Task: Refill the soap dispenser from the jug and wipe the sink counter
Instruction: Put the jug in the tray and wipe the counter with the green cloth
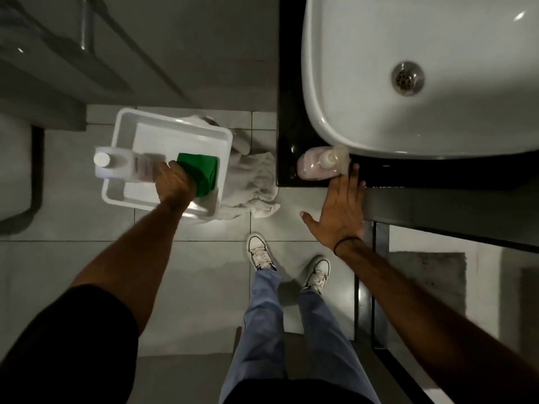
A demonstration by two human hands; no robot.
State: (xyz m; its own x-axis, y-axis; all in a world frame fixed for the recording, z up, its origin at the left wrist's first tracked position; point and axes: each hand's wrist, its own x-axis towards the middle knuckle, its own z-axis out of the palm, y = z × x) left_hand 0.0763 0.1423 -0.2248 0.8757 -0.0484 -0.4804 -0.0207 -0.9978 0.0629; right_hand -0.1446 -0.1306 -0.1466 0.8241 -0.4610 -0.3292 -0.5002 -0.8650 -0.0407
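A clear jug [122, 166] with a white cap lies across the left rim of a white tub [172, 126] on the floor. My left hand [174, 185] is closed on the jug's near end. A green cloth [201, 173] lies in the tub right beside that hand. On the black counter [287, 141] stands a pink soap dispenser [316, 166], at the near left corner against the white sink [408, 135]. My right hand [339, 211] is flat with fingers spread, its fingertips at the counter edge beside the dispenser.
A crumpled grey rag [252, 182] lies on the tiled floor between the tub and the counter. My two feet in white sneakers [259, 252] stand below it. A grey cabinet with a metal bar [84, 24] rises at the upper left.
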